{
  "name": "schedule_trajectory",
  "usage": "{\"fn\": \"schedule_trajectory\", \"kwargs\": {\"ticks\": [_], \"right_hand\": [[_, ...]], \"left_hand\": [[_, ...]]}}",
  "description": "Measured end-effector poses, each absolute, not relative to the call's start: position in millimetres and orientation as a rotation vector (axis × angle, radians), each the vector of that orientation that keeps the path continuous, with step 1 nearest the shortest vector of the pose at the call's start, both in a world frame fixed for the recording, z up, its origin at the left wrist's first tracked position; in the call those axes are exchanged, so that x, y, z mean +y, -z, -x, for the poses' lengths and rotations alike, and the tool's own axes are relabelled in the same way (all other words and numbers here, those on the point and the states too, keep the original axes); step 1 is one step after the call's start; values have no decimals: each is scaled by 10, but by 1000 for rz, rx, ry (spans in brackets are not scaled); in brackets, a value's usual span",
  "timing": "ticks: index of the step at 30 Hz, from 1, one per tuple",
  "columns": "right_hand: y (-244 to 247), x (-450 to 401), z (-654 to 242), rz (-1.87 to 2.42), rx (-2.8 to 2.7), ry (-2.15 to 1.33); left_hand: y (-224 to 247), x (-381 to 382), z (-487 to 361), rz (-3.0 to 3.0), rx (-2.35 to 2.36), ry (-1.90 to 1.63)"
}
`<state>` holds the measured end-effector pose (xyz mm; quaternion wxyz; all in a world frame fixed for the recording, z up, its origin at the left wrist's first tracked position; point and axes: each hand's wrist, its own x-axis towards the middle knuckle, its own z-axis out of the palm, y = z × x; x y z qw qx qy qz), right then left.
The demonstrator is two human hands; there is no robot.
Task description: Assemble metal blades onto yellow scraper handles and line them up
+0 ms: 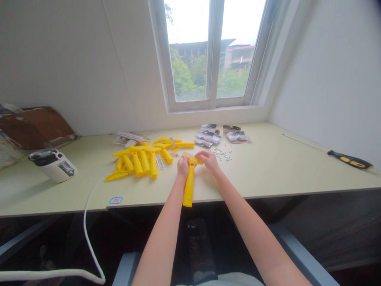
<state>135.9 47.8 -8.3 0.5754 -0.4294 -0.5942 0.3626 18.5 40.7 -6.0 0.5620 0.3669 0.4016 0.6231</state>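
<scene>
Yellow plastic T-piece (188,186) is held over the desk (262,178), its stem jutting past the front edge. Left hand (183,166) closes around the top of the stem; right hand (210,162) grips the crossbar. Yellow parts (138,163) lie near on the left; open desk stretches right.

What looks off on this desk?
Loose small silver metal pieces lie scattered on the desk just beyond the right hand, outside the plastic packets nearby, so they look spilled. A white cable also droops over the desk's front edge.
</scene>
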Motion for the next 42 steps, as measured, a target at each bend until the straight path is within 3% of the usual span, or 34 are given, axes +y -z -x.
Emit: {"fn": "schedule_trajectory", "kwargs": {"ticks": [15, 27, 33, 42], "right_hand": [[62, 397, -1336, 1034, -1532, -816], [103, 462, -1343, 989, -1412, -891], [66, 504, -1407, 1119, -1208, -754], [43, 513, -1453, 974, -980, -981]], "left_hand": [[184, 489, -136, -961, 1010, -1509], [179, 481, -152, -959, 1028, -1507], [231, 533, -146, -905, 1042, -1519], [176, 499, -148, -892, 1001, -1516]]}}
